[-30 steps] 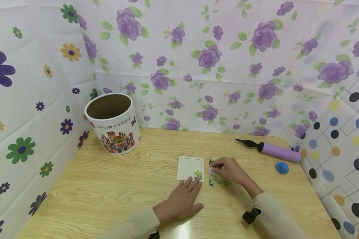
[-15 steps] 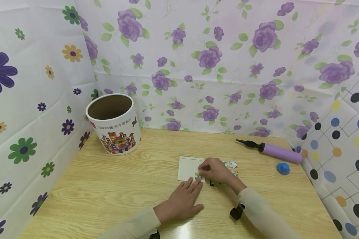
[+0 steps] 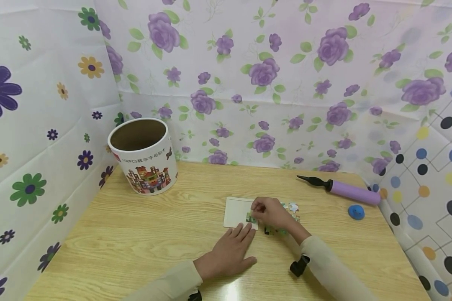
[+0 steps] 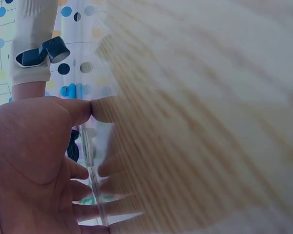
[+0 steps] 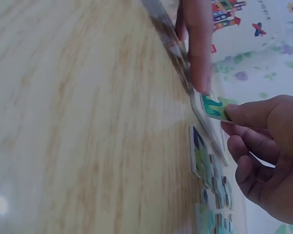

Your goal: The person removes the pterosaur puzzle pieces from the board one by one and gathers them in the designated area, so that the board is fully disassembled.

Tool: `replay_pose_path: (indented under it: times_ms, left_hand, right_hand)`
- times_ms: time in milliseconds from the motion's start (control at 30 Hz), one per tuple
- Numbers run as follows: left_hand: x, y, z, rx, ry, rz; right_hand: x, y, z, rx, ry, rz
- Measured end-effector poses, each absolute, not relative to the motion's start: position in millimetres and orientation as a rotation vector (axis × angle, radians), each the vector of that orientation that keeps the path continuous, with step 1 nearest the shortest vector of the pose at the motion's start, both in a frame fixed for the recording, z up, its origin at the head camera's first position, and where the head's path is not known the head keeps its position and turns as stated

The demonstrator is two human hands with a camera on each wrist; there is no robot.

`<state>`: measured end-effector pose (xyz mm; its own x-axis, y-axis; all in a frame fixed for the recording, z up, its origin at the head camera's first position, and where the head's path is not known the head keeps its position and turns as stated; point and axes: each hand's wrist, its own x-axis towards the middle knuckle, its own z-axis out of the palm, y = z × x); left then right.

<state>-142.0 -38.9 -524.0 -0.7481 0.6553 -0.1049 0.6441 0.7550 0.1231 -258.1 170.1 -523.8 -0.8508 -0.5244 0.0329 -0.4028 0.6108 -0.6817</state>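
Note:
A small cream puzzle tray (image 3: 235,211) lies on the table in front of me. In its near right corner sits a green puzzle piece (image 3: 250,218), partly covered by fingers. My left hand (image 3: 231,251) lies flat, its straight fingertips against the tray's near edge and the thumb spread on the table. At the tray's right side, my right hand (image 3: 273,214) has curled fingers and pinches at a puzzle piece (image 5: 216,108); the thumb lies on its end in the right wrist view. How far that piece is seated is hidden. Loose puzzle pieces (image 5: 200,156) lie right beside the tray.
A white printed bucket (image 3: 147,167) stands at the back left of the wooden table (image 3: 135,234). A purple hand pump (image 3: 346,190) with a black nozzle lies at the back right, with a blue rounded object (image 3: 356,212) before it. Flowered cloth (image 3: 226,100) hangs behind.
My right hand moved left from the loose pieces to the tray's right side, then lifted its fingers slightly there. My left hand stays at the tray's near edge.

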Motion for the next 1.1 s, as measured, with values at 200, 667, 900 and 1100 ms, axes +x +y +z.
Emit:
replay_pose_path:
  times_ms: [200, 667, 900, 1100]
  left_hand:
    - [-142, -38, -521, 1.005, 2.788, 0.117]
    - [-143, -37, -523, 0.989, 2.792, 0.117]
    - [-142, -37, -519, 1.019, 2.785, 0.103]
    - [-143, -38, -520, 1.039, 2.776, 0.124]
  right_hand:
    - [-253, 183, -517, -0.791, 2.707, -1.119]
    - [-229, 229, -502, -0.719, 2.745, -1.175]
    - [-216, 257, -504, -0.671, 2.803, -1.153]
    - [-209, 277, -504, -0.589, 2.837, -1.126]
